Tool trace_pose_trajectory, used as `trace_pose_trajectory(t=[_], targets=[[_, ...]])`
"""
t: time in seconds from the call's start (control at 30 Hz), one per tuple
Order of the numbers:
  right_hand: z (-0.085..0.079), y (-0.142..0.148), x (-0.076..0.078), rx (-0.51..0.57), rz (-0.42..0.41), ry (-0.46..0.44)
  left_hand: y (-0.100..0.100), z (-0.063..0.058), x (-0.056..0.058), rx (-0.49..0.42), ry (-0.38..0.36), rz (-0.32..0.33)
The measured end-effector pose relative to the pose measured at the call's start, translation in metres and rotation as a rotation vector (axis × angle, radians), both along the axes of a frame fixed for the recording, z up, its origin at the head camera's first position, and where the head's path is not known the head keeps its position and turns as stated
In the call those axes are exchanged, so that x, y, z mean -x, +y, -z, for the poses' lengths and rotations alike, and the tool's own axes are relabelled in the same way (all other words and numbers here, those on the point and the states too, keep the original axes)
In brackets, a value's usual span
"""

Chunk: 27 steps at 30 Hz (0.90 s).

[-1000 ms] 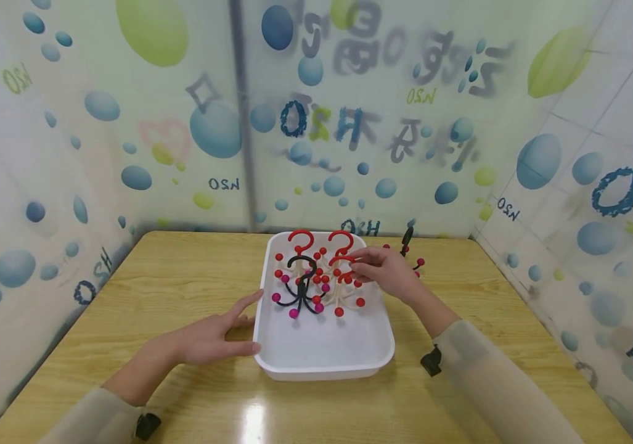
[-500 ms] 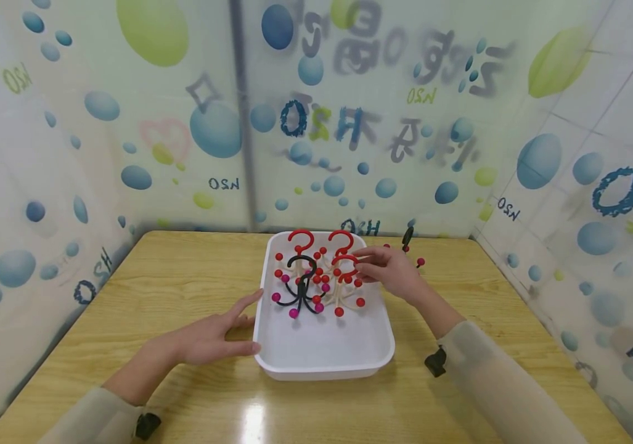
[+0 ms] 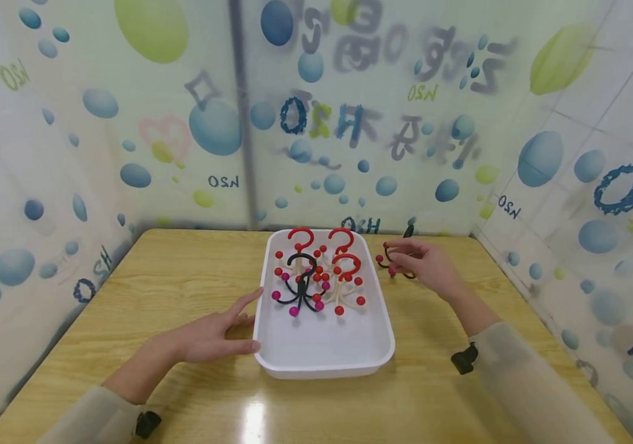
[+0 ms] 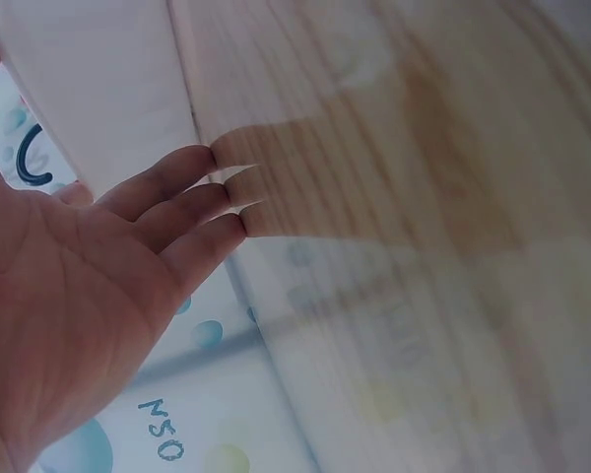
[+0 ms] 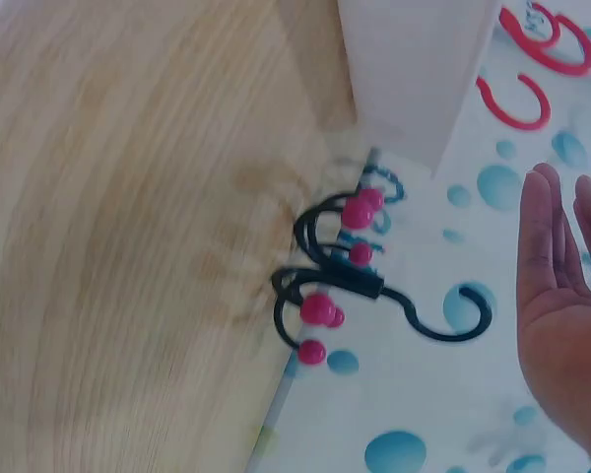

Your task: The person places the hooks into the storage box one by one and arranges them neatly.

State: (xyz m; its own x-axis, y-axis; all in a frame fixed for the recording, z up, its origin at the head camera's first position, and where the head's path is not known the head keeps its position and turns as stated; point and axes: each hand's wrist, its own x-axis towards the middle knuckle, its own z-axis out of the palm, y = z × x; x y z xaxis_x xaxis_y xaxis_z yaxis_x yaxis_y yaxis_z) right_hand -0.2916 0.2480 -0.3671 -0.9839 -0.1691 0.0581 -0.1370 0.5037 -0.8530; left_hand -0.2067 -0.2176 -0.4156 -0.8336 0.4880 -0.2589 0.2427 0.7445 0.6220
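A white tray [image 3: 324, 348] stands mid-table. Inside it are three cream hook hangers with red hooks and ball tips, such as the front one [image 3: 339, 293], and a black hook hanger [image 3: 301, 290] with magenta balls. My left hand [image 3: 211, 336] touches the tray's left side, thumb at the rim, fingers spread. To the right of the tray, another black hook hanger [image 5: 340, 278] with magenta balls stands on the table, hook up. My right hand [image 3: 424, 265] is over it and partly hides it in the head view. The right wrist view shows that hand [image 5: 561, 325] apart from the hanger, fingers extended, holding nothing.
The wooden table [image 3: 183, 265] is bounded by a patterned curtain [image 3: 316, 172] at the back and sides. The tray wall [image 5: 409, 79] rises close beside the outer black hanger.
My right hand has left the red hook of the front cream hanger and moved right, over the black hanger outside the tray. The left hand and tray stay put.
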Motion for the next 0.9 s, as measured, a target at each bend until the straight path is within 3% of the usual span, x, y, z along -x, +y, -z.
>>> trace_pose_trajectory(t=[0.3,0.57,0.9], targets=[[-0.011,0.040,0.005,0.020,0.078,0.029,0.001,-0.002,-0.001,-0.013,-0.002,0.001],[-0.009,0.054,0.027,0.019,0.135,0.021,0.000,-0.001,0.000,-0.024,0.006,0.009],[-0.001,0.052,0.055,0.043,0.092,0.009,0.000,-0.003,-0.001,-0.018,0.010,0.010]])
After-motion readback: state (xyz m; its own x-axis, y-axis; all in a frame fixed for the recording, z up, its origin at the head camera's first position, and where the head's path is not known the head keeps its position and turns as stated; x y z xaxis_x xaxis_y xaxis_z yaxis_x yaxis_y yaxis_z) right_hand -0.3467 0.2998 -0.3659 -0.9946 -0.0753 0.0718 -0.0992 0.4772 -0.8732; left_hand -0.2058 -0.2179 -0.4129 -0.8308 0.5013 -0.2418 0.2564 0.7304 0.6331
